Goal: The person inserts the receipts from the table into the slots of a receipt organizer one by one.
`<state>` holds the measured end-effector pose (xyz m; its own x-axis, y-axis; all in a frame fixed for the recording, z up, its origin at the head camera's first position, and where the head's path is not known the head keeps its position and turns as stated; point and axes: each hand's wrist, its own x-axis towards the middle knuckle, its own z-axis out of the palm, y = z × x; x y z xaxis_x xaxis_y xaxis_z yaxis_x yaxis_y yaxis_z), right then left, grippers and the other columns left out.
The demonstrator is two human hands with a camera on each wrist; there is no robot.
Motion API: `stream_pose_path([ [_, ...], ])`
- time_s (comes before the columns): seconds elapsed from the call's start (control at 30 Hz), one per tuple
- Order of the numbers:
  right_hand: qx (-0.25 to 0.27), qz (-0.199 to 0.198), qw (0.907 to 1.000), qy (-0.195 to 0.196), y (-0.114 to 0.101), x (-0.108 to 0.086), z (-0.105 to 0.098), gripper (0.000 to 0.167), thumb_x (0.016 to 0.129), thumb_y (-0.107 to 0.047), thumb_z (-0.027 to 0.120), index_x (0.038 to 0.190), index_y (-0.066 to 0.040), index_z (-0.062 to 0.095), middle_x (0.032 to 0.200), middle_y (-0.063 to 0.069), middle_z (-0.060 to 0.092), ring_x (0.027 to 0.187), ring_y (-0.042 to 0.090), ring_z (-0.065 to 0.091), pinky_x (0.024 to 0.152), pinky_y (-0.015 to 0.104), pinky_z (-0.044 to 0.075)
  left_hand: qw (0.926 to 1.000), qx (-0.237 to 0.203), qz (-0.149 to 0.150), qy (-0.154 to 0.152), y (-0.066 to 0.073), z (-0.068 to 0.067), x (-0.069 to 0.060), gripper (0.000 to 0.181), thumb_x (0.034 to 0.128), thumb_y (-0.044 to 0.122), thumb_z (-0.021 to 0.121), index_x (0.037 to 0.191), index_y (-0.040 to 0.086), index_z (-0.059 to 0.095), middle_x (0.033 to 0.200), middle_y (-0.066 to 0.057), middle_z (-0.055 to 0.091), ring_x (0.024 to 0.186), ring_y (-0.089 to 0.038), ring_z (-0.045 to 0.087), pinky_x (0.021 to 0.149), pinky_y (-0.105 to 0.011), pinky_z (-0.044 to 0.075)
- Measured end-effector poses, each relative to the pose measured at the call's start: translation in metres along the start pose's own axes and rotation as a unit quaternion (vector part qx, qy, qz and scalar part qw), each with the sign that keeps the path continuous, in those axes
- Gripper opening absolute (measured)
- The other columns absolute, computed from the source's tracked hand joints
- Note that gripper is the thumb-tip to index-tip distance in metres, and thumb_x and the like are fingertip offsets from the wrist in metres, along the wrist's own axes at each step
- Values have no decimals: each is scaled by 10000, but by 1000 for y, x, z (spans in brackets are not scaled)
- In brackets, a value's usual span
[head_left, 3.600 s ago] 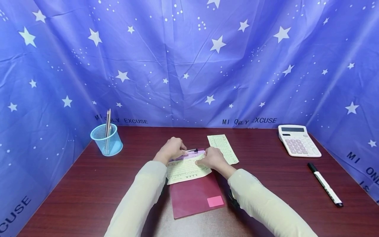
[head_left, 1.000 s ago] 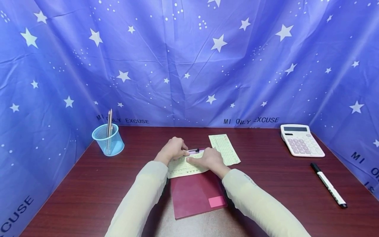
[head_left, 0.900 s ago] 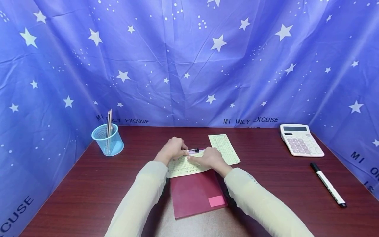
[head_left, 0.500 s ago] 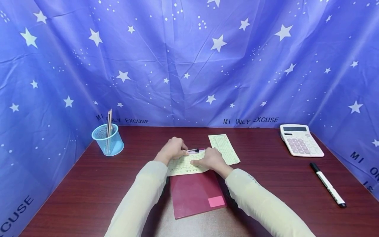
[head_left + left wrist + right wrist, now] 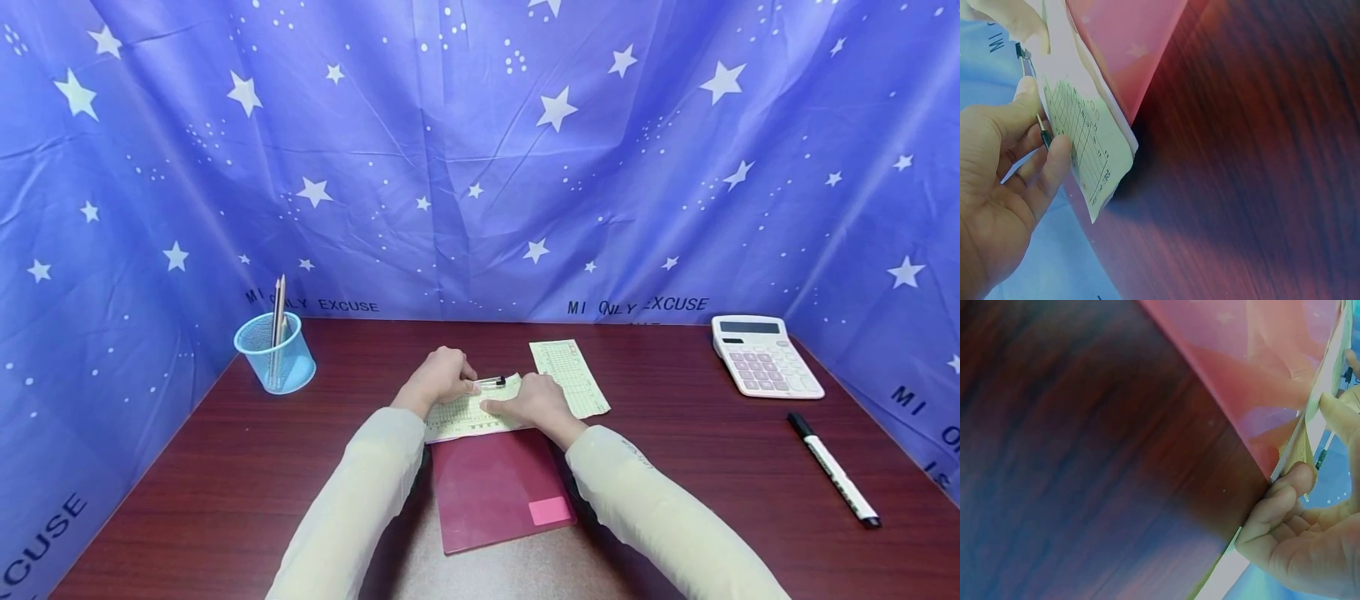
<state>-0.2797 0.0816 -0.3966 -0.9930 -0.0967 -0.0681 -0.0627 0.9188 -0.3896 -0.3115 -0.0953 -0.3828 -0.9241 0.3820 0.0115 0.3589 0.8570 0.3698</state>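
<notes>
A dark red clipboard (image 5: 495, 492) with a pink label (image 5: 550, 510) lies in front of the person. Yellow-green printed paper slips (image 5: 457, 422) cover its far end, just below a wire clip (image 5: 492, 382) with black tips. My left hand (image 5: 441, 377) grips this clip; in the left wrist view its thumb and fingers close round the wire beside the slips. My right hand (image 5: 538, 403) pinches the slips near their right edge, thumb on top and fingers curled behind. The slips' top edge sits at the clip, partly hidden by the hands.
Another printed slip (image 5: 576, 382) lies behind the right hand. A blue mesh pen cup (image 5: 281, 371) holding pencils stands at the left. A white calculator (image 5: 765, 357) and a black-capped marker (image 5: 834, 471) are at the right. A starry blue curtain (image 5: 480, 167) encloses the table.
The right hand has pushed the slips away from the person, toward the clip, covering the purple strip seen before. The right thumb has shifted slightly left. The left hand has stayed at the clip.
</notes>
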Motion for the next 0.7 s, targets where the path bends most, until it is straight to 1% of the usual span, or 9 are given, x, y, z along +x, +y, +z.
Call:
stream_pose_path([
  [0.13, -82, 17, 10000, -6, -1, 0, 0, 691, 778, -599, 794, 990, 55, 721, 879, 173, 705, 899, 341, 679, 762, 428, 568, 10000, 41, 67, 23, -1, 2, 0, 153, 897, 182, 794, 1007, 79, 820, 1026, -51, 741, 1061, -280, 676, 991, -399, 515],
  [0.37, -52, 47, 10000, -13, -2, -1, -1, 663, 771, -596, 802, 940, 40, 719, 837, 149, 695, 860, 316, 675, 743, 415, 565, 10000, 81, 40, 5, -1, 2, 1, 155, 899, 187, 794, 1014, 85, 819, 1029, -52, 736, 1058, -279, 673, 984, -400, 517],
  [0.7, -2, 55, 10000, 22, -3, -2, 0, 685, 771, -586, 806, 988, 58, 720, 888, 170, 709, 905, 343, 682, 766, 428, 568, 9999, 104, 34, -10, 0, 3, 0, 184, 905, 185, 789, 1046, 70, 811, 1051, -63, 733, 1090, -292, 667, 1008, -407, 507],
])
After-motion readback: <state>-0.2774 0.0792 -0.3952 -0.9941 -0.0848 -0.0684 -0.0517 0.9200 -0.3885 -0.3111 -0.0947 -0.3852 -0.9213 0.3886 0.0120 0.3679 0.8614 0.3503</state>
